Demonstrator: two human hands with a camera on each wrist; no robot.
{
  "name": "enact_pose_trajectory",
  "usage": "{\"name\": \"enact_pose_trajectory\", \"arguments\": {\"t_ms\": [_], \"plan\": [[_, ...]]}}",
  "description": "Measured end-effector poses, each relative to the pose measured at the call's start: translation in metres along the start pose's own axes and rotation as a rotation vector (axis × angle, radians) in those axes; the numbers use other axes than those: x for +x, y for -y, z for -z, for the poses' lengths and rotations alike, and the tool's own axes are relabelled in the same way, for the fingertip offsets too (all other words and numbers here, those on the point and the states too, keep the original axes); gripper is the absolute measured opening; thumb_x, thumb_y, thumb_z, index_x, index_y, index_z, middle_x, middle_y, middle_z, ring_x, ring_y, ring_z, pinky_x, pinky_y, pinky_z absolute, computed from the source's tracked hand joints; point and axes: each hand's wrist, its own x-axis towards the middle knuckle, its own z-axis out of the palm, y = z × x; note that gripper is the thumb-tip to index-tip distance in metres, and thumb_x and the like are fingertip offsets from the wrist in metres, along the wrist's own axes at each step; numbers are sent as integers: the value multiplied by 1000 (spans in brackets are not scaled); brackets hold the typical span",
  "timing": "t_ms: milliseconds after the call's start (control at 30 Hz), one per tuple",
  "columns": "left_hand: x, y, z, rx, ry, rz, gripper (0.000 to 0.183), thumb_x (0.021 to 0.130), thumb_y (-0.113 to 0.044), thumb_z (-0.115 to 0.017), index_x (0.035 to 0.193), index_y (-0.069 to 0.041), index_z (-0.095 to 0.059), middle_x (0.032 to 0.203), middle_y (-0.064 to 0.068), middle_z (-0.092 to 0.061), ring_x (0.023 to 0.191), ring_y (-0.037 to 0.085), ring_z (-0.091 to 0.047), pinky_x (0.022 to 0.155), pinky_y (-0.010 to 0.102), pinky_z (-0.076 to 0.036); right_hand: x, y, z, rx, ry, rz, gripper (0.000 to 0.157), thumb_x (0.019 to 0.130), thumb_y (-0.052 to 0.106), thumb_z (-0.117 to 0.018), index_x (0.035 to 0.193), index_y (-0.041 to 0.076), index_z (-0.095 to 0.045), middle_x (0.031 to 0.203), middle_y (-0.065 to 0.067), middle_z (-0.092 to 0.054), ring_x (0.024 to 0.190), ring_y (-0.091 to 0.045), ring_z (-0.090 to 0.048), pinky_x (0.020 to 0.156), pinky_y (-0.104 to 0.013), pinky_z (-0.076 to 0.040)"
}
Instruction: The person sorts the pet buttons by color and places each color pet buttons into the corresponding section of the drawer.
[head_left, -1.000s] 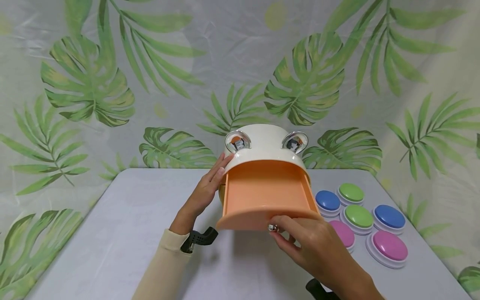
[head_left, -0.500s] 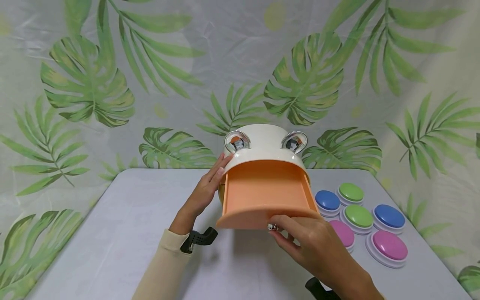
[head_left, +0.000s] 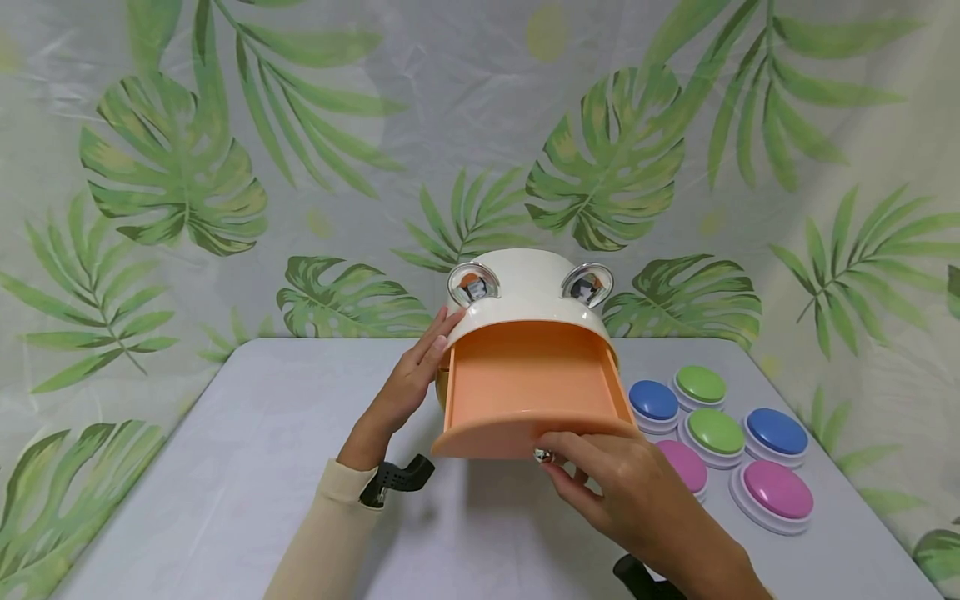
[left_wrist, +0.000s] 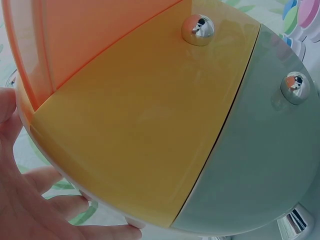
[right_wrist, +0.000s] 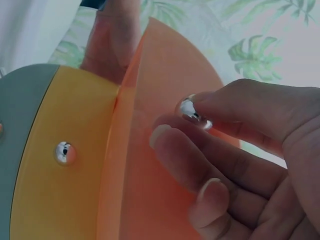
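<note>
A round white storage box [head_left: 528,279] with two mirrored eyes stands at the table's middle. Its top orange drawer [head_left: 536,379] is pulled out, with a bare floor. My right hand [head_left: 622,487] pinches the drawer's silver knob [right_wrist: 192,111] between thumb and fingers. My left hand [head_left: 411,379] rests against the box's left side with its fingers straight. Below the orange drawer, the left wrist view shows a yellow drawer [left_wrist: 145,120] and a grey-green drawer [left_wrist: 250,145], both pushed in, each with a silver knob.
To the right of the box stand several round push buttons with white bases, among them a blue button [head_left: 777,431], a green button [head_left: 716,431] and a pink button [head_left: 778,489]. A leaf-print cloth [head_left: 480,125] hangs behind the white table [head_left: 300,417].
</note>
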Motion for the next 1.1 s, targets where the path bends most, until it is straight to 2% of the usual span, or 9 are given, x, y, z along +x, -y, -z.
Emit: {"name": "enact_pose_trajectory", "arguments": {"t_ms": [300, 467, 833, 933, 1100], "plan": [[0, -1, 0, -9, 6, -6, 46, 107, -22, -30, 153, -21, -29, 162, 6, -4, 148, 19, -3, 117, 53, -13, -1, -3, 4, -3, 22, 40, 25, 86, 29, -74, 111, 23, -70, 83, 16, -67, 71, 1, -61, 68, -20, -56], [0, -1, 0, -2, 3, 0, 46, 107, -23, -31, 153, -22, -29, 162, 3, -5, 147, 17, -4, 117, 51, -12, -1, -4, 6, 19, 16, 43, 28, 86, 28, -74, 113, 23, -70, 89, 15, -69, 74, 0, -64, 68, -21, -57], [0, 0, 0, -5, -4, 2, 46, 107, -23, -31, 153, -23, -30, 162, 3, -5, 147, 17, -5, 117, 51, -15, -3, -8, 16, 81, -23, 38, 26, 94, 36, -60, 114, 23, -70, 102, 12, -70, 79, 0, -65, 67, -11, -52], [0, 0, 0, -12, 0, 0, 46, 107, -23, -30, 153, -22, -30, 162, 4, -5, 147, 17, -4, 117, 51, -15, -3, -10, 19, 95, -47, 46, 26, 95, 37, -58, 112, 22, -71, 102, 11, -71, 77, 0, -65, 66, -12, -53], [0, 1, 0, -23, 8, -5, 46, 107, -23, -30, 153, -20, -29, 162, 6, -4, 148, 19, -3, 117, 52, -15, -5, -11, 25, 74, -55, 24, 36, 97, 45, -48, 111, 21, -71, 94, 13, -70, 73, 1, -61, 64, -10, -51]]}}
